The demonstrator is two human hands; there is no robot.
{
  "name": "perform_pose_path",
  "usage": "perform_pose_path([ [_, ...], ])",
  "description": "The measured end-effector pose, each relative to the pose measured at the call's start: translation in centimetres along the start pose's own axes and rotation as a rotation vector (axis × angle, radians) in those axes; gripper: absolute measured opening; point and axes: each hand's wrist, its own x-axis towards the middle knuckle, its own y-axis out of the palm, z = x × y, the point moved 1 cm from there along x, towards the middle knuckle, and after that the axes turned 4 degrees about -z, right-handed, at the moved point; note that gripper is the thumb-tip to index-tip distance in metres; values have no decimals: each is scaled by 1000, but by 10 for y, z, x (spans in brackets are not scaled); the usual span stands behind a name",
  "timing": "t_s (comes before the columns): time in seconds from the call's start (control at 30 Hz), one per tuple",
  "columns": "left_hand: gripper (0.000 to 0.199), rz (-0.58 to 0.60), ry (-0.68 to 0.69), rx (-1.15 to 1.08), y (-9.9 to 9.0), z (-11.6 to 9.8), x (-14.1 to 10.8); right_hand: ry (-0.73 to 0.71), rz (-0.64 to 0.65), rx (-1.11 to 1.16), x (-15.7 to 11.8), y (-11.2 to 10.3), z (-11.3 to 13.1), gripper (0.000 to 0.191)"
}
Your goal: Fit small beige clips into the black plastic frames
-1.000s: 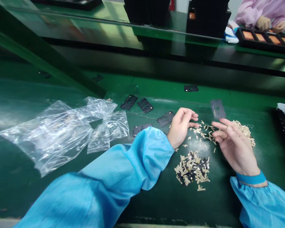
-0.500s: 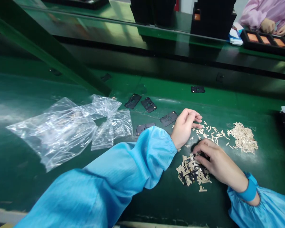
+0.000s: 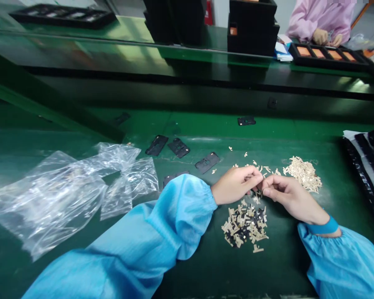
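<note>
My left hand (image 3: 238,182) and my right hand (image 3: 288,195) meet fingertip to fingertip above the green table. Both are closed in a pinch around something small and dark that I cannot make out. Just below them lies a mixed pile of beige and black small parts (image 3: 244,226). Beyond my right hand is a heap of beige pieces (image 3: 303,173), with loose beige pieces (image 3: 264,169) scattered to its left. Flat black plates (image 3: 207,162) lie beyond my left wrist.
Clear plastic bags (image 3: 65,187) cover the left side. A green beam (image 3: 59,99) slants across the upper left. Black wrapped items (image 3: 369,174) lie at the right edge. On the far shelf are stacked black boxes (image 3: 252,31), a tray (image 3: 327,56) and a person in pink (image 3: 321,18).
My right hand has lifted off the mixed pile, and my left hand has come down from the loose beige pieces to meet it. Its spread fingers have closed. The view has shifted right.
</note>
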Motion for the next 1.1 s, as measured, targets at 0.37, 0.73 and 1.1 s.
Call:
perform_pose_path([
  [0.37,22,43,-118,-255,-4,5,4,-23,-267,65,5,8,-6,36],
  [0.73,20,-93,-97,-268,-2,9,5,11,-341,108,5,10,-5,40],
  [1.1,17,-130,-89,-275,-1,10,5,9,-321,113,5,13,-7,37],
])
